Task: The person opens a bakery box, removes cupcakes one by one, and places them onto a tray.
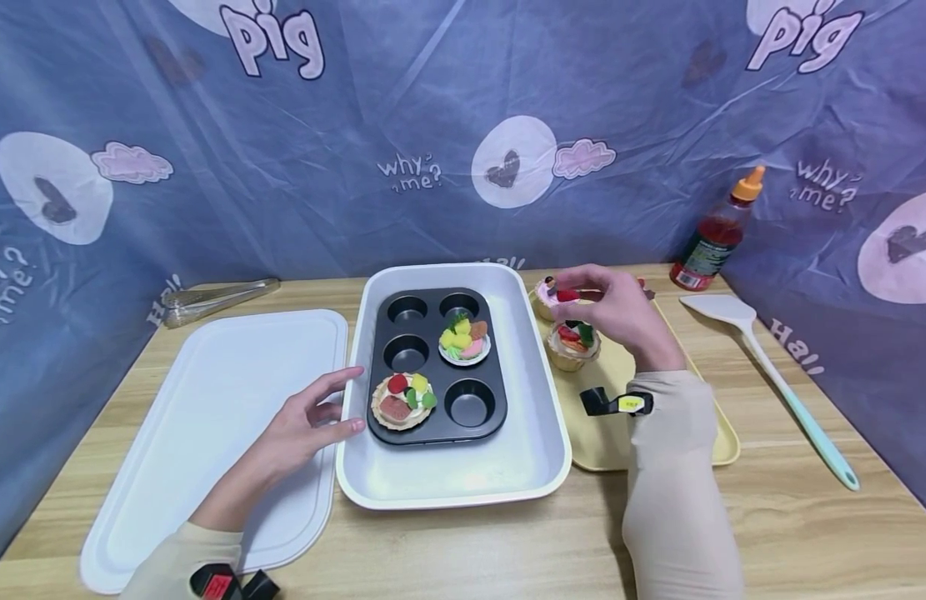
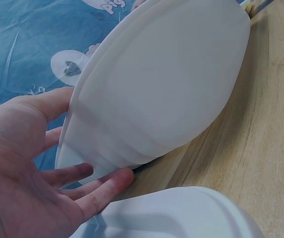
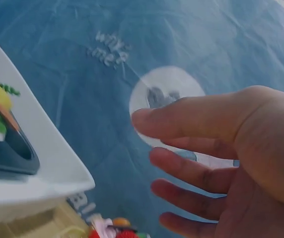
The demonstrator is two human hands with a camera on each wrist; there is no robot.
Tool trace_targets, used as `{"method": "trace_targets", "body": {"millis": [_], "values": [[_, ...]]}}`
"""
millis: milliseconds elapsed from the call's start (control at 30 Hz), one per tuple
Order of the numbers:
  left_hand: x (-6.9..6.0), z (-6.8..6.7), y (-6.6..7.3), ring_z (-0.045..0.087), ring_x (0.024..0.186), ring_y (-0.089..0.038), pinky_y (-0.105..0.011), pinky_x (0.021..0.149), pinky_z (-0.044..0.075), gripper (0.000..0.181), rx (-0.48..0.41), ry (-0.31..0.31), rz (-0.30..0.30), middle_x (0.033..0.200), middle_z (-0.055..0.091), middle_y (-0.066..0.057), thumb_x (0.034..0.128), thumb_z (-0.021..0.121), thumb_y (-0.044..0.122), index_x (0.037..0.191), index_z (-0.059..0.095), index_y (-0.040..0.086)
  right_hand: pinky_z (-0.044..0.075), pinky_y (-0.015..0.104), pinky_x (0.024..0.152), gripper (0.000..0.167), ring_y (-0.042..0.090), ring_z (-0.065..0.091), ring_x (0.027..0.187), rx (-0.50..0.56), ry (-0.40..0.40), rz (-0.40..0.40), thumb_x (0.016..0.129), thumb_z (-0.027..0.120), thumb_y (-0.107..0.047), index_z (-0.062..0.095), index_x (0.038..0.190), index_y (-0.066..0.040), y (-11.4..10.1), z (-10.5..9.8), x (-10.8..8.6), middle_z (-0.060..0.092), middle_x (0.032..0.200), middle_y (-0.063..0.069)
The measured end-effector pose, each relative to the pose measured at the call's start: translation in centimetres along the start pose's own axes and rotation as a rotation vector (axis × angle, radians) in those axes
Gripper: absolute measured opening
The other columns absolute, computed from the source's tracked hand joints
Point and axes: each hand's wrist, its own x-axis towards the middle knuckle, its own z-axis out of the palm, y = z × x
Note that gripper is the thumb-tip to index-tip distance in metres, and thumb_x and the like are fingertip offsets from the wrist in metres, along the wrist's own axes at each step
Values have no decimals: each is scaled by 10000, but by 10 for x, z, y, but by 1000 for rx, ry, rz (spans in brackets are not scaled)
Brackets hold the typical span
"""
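My left hand (image 1: pixel 301 421) is at the left side of a deep white tray (image 1: pixel 463 492), its fingertips touching the wall and rim. Inside that tray sits a dark muffin pan (image 1: pixel 437 433). A large toy tart (image 1: pixel 402 402) fills its front left cup, and a smaller toy tart (image 1: pixel 464 340) its middle right cup. My right hand (image 1: pixel 613 310) hovers over the yellow tray (image 1: pixel 608 442), near a pink-topped toy cupcake (image 1: pixel 547 302) and a strawberry-topped one (image 1: pixel 573 346). Parted fingers (image 3: pixel 191 116) with nothing between them show in the right wrist view. Part of the toys behind that hand is hidden.
A flat white tray (image 1: pixel 237 408) lies on the left, with metal tongs (image 1: pixel 218 302) behind it. At the right are a red sauce bottle (image 1: pixel 710 237) and a spatula (image 1: pixel 770 375) with a light green handle. A blue printed cloth (image 1: pixel 447 108) hangs at the back.
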Motion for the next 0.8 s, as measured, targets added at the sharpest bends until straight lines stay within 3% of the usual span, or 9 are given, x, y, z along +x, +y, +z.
{"method": "trace_targets", "body": {"millis": [100,200,367,600,800], "values": [[0,0,0,639,1166,-367,-218,879,513,690,4,2,-3,1507,443,-260,907,750,128,1518,430,109,520,150,797,432,316,640,1129,2,30,-42,891,776,-185,655,1269,-15,-8,8,0,662,1264,215],[0,0,0,641,1163,-355,-215,885,508,693,9,4,-10,1507,445,-254,906,753,135,1519,431,117,541,201,807,370,291,653,1054,-12,26,-82,911,753,-171,673,1237,-17,-15,18,3,680,1227,203],[-1,-1,1,645,1157,-339,-210,893,501,696,21,7,-17,1507,448,-247,904,757,143,1519,433,128,547,396,946,407,323,650,1145,-11,-112,-116,913,747,-150,651,1290,-30,-23,41,9,661,1292,191],[0,-2,0,644,1159,-332,-210,900,497,695,29,10,-22,1512,448,-236,906,757,150,1520,432,133,412,518,1120,551,327,495,1380,32,-239,-59,900,769,-207,568,1399,-88,-22,78,19,555,1451,153],[1,-1,0,646,1153,-325,-229,900,505,696,38,12,-29,1511,448,-231,901,761,148,1517,437,139,386,521,1143,599,313,473,1396,69,-284,-30,904,761,-227,526,1442,-106,-12,93,24,532,1476,148]]}}
